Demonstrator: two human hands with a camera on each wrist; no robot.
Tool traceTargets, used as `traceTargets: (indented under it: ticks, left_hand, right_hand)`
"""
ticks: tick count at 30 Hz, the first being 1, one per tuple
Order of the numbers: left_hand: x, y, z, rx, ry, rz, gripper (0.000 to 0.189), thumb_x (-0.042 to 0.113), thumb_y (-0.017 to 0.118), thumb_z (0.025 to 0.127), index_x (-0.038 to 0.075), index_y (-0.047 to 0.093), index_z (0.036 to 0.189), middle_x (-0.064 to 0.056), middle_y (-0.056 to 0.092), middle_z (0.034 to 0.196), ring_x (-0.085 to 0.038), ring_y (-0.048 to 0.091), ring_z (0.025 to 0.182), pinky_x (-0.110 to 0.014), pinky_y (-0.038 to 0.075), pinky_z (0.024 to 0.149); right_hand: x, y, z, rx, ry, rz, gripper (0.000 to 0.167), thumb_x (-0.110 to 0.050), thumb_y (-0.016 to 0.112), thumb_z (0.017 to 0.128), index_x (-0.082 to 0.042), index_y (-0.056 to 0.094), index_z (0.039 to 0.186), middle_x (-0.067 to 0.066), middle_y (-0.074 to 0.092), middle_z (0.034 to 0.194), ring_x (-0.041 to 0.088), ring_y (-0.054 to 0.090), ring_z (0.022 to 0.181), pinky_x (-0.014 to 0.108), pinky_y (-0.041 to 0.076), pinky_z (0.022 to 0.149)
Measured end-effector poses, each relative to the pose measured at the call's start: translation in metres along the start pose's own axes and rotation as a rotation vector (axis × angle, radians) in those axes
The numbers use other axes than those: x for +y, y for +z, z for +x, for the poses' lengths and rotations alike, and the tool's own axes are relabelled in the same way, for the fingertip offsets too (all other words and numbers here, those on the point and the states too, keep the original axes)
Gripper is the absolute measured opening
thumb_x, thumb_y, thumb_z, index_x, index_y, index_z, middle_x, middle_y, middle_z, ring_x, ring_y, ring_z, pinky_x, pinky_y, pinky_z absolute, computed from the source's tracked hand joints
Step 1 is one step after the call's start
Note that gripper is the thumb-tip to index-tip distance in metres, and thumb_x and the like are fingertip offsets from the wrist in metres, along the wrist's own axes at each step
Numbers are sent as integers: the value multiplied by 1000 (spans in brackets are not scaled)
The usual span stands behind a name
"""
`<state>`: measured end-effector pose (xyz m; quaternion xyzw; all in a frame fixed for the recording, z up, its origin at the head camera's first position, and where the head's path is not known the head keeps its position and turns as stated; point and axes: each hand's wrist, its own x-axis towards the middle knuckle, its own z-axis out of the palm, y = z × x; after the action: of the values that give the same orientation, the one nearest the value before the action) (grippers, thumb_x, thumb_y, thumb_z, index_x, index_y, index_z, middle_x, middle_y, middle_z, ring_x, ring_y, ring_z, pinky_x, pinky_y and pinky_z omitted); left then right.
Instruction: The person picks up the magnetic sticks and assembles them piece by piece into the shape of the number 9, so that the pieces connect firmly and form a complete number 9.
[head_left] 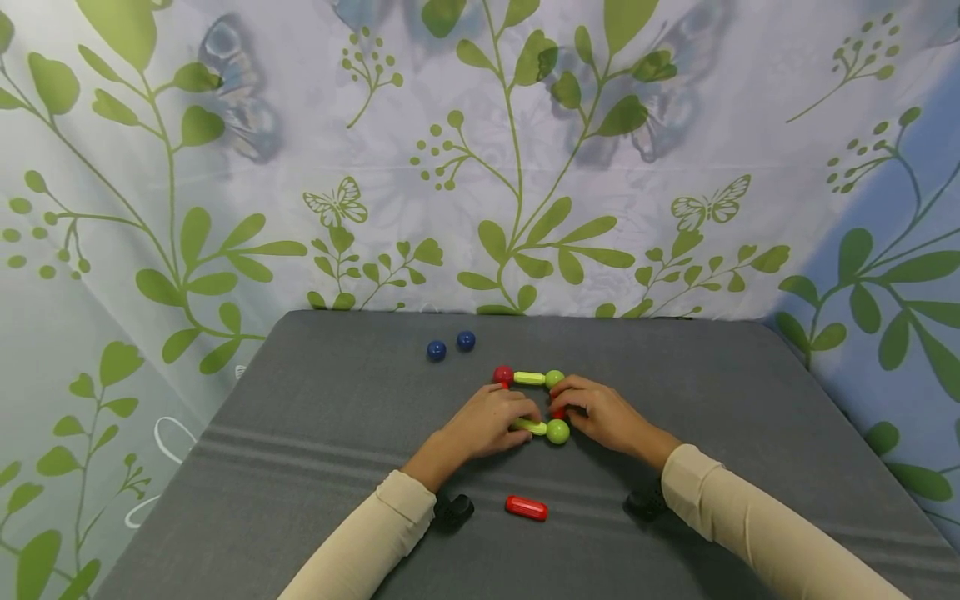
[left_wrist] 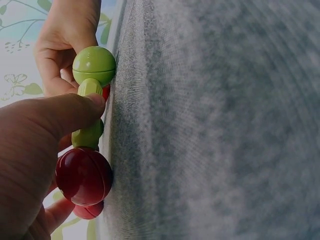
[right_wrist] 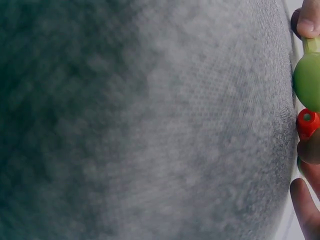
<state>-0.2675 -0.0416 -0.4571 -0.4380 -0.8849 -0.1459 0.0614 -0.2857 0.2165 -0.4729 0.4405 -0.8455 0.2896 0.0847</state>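
A four-sided outline of toy balls and short rods lies mid-table. Its far side has a red ball (head_left: 503, 376), a yellow-green rod (head_left: 529, 378) and a green ball (head_left: 554, 379). My left hand (head_left: 491, 419) pinches the near yellow-green rod (left_wrist: 90, 132), thumb across it, between the near green ball (head_left: 557, 432) and a dark red ball (left_wrist: 84, 177). That red ball is hidden behind the hand in the head view. My right hand (head_left: 603, 415) grips a red rod (right_wrist: 307, 120) on the right side, its hollow-looking end right beside the near green ball.
Two blue balls (head_left: 437, 350) (head_left: 466, 340) sit on the grey table (head_left: 360, 383), far left of the outline. Nearer me, between the forearms, lies a loose red rod (head_left: 527, 507). A leaf-patterned curtain (head_left: 420, 208) hangs behind the table's far edge.
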Motion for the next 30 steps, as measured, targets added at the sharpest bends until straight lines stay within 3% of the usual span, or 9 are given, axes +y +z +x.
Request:
traceTargets:
  ticks: [30]
  left_hand:
    - [-3,3,-2,6,-2,3,18,26,77,92,23,72,109,8,68,106,-7,61,97,-44,41,104]
  right_hand:
    - [5,1,-1,-61,11,4,33,7,72,90,-16,76,114,11,60,132,27,56,125,48,49,96]
